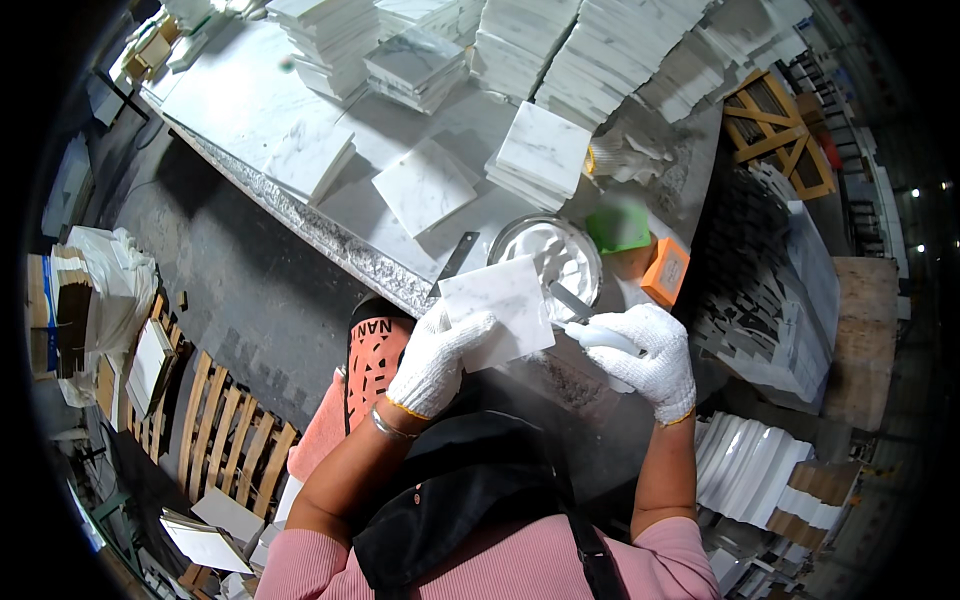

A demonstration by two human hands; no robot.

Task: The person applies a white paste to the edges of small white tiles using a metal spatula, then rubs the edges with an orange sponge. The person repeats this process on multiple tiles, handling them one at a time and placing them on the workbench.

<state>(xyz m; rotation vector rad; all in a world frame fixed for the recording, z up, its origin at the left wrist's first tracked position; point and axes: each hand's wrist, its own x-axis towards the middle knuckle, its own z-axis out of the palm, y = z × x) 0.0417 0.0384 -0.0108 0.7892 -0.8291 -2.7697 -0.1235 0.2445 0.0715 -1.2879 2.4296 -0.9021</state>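
Note:
My left hand, in a white knit glove, grips a square white marble tile by its left side, thumb on top. My right hand, gloved too, is closed round the pale handle of a putty knife. The blade reaches over the near right edge of a round tub and close to the tile's right edge. White paste lies in the tub. Whether the blade carries paste I cannot tell.
On the stone table are a flat metal strip, a green block, an orange box, a tile stack, single tiles and a loose glove. Taller tile stacks line the back. Wooden pallets lie lower left.

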